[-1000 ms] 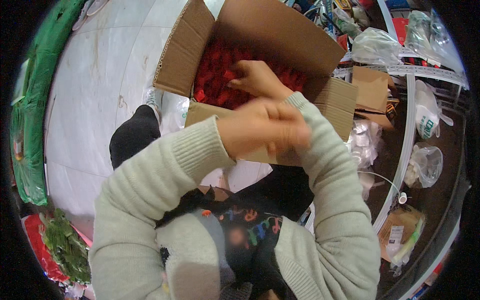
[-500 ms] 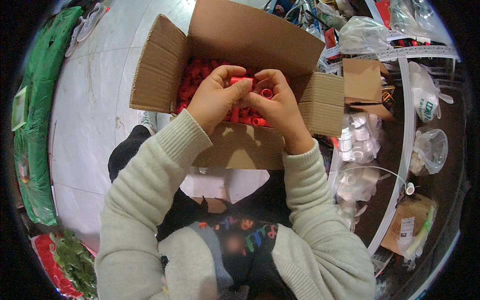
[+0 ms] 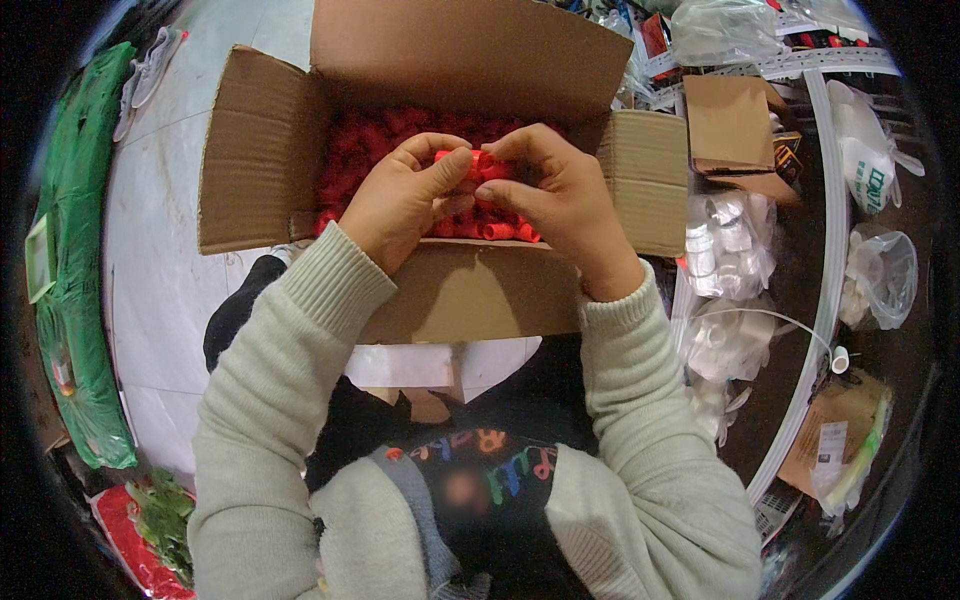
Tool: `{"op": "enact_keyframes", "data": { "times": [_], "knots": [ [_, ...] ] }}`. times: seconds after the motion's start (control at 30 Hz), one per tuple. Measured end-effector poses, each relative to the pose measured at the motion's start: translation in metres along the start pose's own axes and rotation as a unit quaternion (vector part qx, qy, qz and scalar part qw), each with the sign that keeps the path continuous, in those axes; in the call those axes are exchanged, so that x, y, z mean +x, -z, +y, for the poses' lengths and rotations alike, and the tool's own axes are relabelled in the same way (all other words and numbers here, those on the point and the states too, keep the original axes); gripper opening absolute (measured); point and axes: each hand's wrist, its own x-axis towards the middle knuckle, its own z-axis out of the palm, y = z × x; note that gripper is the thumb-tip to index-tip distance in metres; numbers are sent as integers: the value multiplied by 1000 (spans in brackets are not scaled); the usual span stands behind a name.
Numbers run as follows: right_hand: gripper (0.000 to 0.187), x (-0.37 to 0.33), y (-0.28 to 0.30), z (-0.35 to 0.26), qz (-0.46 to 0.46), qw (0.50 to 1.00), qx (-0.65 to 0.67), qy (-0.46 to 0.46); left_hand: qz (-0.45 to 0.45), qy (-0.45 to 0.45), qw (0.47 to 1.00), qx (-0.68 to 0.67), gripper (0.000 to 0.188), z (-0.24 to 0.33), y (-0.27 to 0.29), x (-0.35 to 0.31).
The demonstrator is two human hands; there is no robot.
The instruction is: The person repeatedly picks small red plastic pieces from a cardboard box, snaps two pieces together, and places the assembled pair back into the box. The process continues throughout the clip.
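Observation:
Above an open cardboard box (image 3: pixel 470 295) my two hands meet over many short red plastic pipe fittings (image 3: pixel 375 150). My left hand (image 3: pixel 405 190) is closed, pinching one red pipe fitting (image 3: pixel 460 158) between thumb and fingers. My right hand (image 3: pixel 560 190) curls its thumb and index finger round the right end of that red piece. Whether a second, separate piece lies there is hard to tell, since my fingers cover part of it. Below my hands, several loose fittings (image 3: pixel 497 231) lie by the box's near wall.
The box's flaps stand out to the left (image 3: pixel 262 150) and right (image 3: pixel 645 185). On the right, bagged white parts (image 3: pixel 728 245), a smaller cardboard box (image 3: pixel 730 125) and white metal rails (image 3: pixel 828 200) lie about. A long green wrapped bundle (image 3: pixel 75 270) runs along the left.
The box sits a little further left in the picture. The left hand still grips a red fitting; the right hand's fingers have come round its right end. The ring by the right fingers no longer shows.

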Motion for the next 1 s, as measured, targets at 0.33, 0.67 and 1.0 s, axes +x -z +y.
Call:
{"op": "enact_keyframes", "data": {
  "times": [0.33,0.67,1.0],
  "knots": [
    [27,3,-5,-3,44,983,-121,133,-43,17,998,-38,24,-3,9,3],
    [28,-1,-10,4,61,990,-32,121,-40,0,999,-29,24,-2,9,-1],
    [22,4,-7,0,42,967,-95,231,-41,30,998,26,35,1,7,-2]
  ]
}}
